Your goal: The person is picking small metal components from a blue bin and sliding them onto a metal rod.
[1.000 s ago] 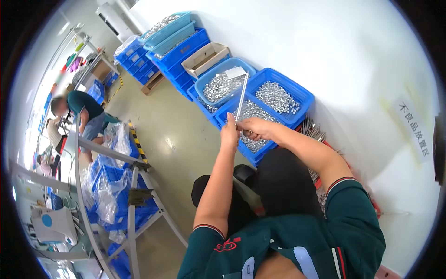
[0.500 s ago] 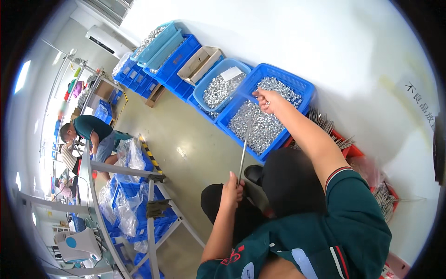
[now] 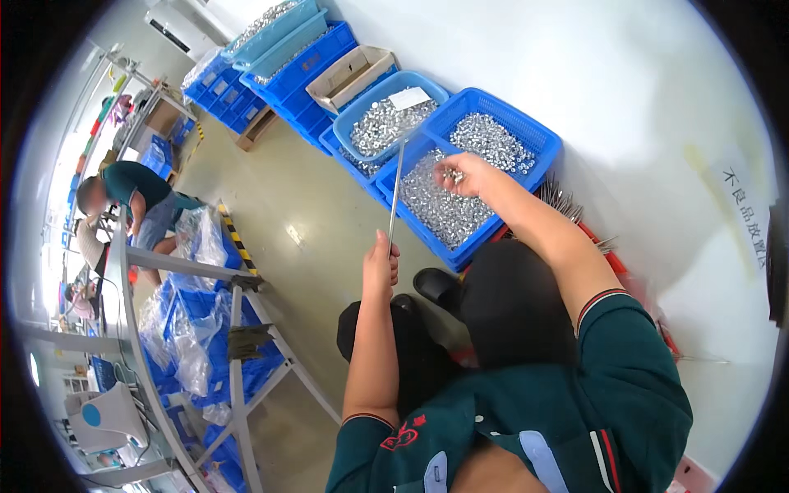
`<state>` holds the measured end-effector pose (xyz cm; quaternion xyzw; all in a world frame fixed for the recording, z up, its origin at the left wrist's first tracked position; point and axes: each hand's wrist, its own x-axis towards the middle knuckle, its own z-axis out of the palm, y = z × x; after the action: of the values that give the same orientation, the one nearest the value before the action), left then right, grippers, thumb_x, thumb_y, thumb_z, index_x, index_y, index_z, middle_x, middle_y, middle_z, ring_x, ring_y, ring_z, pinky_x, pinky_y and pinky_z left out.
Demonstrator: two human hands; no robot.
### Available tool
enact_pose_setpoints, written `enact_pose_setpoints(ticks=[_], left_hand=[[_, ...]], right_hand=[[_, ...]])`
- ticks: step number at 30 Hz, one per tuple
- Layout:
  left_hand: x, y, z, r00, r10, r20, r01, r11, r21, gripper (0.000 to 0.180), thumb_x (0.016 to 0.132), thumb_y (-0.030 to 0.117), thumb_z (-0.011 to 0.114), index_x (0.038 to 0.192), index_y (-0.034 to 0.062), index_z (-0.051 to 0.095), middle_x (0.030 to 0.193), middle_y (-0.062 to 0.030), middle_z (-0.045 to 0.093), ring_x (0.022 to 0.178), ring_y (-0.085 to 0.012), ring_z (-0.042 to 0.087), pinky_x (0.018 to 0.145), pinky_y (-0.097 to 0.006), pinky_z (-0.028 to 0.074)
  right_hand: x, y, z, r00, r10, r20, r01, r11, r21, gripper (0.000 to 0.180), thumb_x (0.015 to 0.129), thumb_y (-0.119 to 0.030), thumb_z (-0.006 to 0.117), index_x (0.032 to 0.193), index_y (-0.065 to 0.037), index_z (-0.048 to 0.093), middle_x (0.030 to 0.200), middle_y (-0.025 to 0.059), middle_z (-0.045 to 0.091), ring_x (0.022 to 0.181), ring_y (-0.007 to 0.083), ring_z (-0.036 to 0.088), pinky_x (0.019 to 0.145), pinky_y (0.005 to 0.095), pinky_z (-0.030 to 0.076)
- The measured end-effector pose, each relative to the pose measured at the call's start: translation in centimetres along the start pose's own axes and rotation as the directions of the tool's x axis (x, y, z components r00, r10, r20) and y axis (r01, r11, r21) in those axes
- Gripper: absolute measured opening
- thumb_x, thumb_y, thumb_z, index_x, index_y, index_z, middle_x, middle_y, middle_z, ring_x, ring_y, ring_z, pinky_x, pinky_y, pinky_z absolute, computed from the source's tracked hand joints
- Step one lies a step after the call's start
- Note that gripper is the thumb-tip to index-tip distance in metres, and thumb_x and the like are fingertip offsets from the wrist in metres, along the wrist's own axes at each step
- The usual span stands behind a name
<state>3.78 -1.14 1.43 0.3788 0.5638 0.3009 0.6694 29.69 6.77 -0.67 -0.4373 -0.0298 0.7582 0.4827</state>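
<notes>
My left hand (image 3: 380, 264) grips the lower end of a long thin metal rod (image 3: 396, 193) that points up and away toward the bins. My right hand (image 3: 462, 174) hovers over a blue bin (image 3: 538, 131) full of small silver metal parts (image 3: 448, 205), fingers pinched on a few of them. A second round-cornered light blue bin (image 3: 355, 111) of shiny parts lies just left of it, with a white card on top.
More blue crates (image 3: 308, 53) and a beige tray (image 3: 349, 74) line the white wall. A bundle of thin metal rods (image 3: 563, 201) lies behind my right arm. A metal-framed table (image 3: 164, 267) stands left, with bagged blue crates beneath it. Other people work at far left (image 3: 131, 193).
My left hand has raised the rod so its tip reaches toward the bins. My right hand has lifted from the parts with a few pinched in its fingers.
</notes>
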Motion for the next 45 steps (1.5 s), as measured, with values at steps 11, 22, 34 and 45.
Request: enact_pose_setpoints(ticks=[11, 22, 34, 45], left_hand=[[0.0, 0.4, -1.7, 0.987, 0.154, 0.042, -0.155, 0.987, 0.046, 0.045, 0.087, 0.048, 0.042, 0.066, 0.0081, 0.044, 0.046, 0.0073, 0.028, 0.035, -0.0028, 0.019, 0.033, -0.020, 0.014], [-1.1, -0.2, -3.4, 0.943, 0.321, 0.082, -0.330, 0.934, 0.138, 0.043, 0.087, 0.044, 0.046, 0.063, 0.0087, 0.046, 0.047, 0.0067, 0.031, 0.038, -0.0029, 0.024, 0.035, -0.021, 0.017], [-1.2, -0.5, -3.3, 0.909, 0.409, 0.083, -0.417, 0.893, 0.169, 0.039, 0.086, 0.037, 0.050, 0.060, 0.0080, 0.047, 0.050, 0.0061, 0.035, 0.043, -0.0032, 0.028, 0.039, -0.021, 0.022], [-0.7, -0.9, -3.0, 0.889, 0.458, 0.028, -0.454, 0.870, 0.192, 0.039, 0.086, 0.035, 0.052, 0.060, 0.0060, 0.047, 0.053, 0.0053, 0.035, 0.050, -0.0047, 0.030, 0.045, -0.023, 0.025]], right_hand=[[-2.7, -3.9, 4.0, 0.984, -0.072, 0.160, 0.105, 0.971, -0.214, 0.018, 0.087, -0.015, 0.050, 0.098, 0.000, 0.053, 0.079, 0.0062, 0.049, 0.050, 0.0057, 0.039, 0.032, 0.0142, 0.026], [-5.3, -3.9, 6.5, 0.952, -0.132, 0.275, 0.169, 0.979, -0.113, 0.018, 0.085, -0.026, 0.055, 0.082, -0.009, 0.052, 0.061, -0.0009, 0.045, 0.040, 0.0033, 0.032, 0.030, 0.0156, 0.021], [-6.3, -3.8, 7.6, 0.919, -0.136, 0.369, 0.167, 0.984, -0.054, 0.019, 0.085, -0.023, 0.055, 0.089, -0.004, 0.054, 0.057, -0.0010, 0.042, 0.039, 0.0040, 0.031, 0.031, 0.0170, 0.022], [-7.8, -4.5, 8.9, 0.917, -0.098, 0.386, 0.170, 0.973, -0.158, 0.018, 0.087, -0.020, 0.051, 0.083, -0.002, 0.053, 0.054, -0.0012, 0.040, 0.037, 0.0035, 0.030, 0.029, 0.0157, 0.023]])
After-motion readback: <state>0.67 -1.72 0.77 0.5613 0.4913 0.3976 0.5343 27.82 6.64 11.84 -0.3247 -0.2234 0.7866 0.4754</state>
